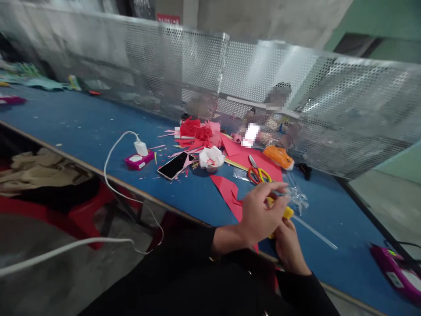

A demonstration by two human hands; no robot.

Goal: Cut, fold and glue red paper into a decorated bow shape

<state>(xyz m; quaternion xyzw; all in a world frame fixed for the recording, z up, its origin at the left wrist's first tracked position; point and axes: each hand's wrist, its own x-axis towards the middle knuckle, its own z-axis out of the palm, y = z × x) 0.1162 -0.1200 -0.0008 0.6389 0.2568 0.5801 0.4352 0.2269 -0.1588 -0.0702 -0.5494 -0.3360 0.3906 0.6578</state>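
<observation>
My left hand [261, 215] is over the blue table's near edge, its fingers curled and thumb and forefinger brought close together; what they pinch is blurred. Just below and to the right, my right hand [291, 243] is closed around a small, soft-looking yellow piece [288, 213], partly hidden by the fingers. A thin clear stick [315, 232] sticks out to the right from behind my right hand. Beyond the left hand lie scissors [258, 173] with orange and yellow handles, on red paper [226, 193]. Crumpled clear plastic [298, 199] lies behind the fingers.
Left of the paper are a white paper bowl [211, 159], a phone [176, 165] and a magenta box [138, 160] with a charger and white cable. Red paper scraps [199, 131] pile before a perforated metal screen [184, 66]. Another person sits behind it. Another magenta device [396, 272] is right.
</observation>
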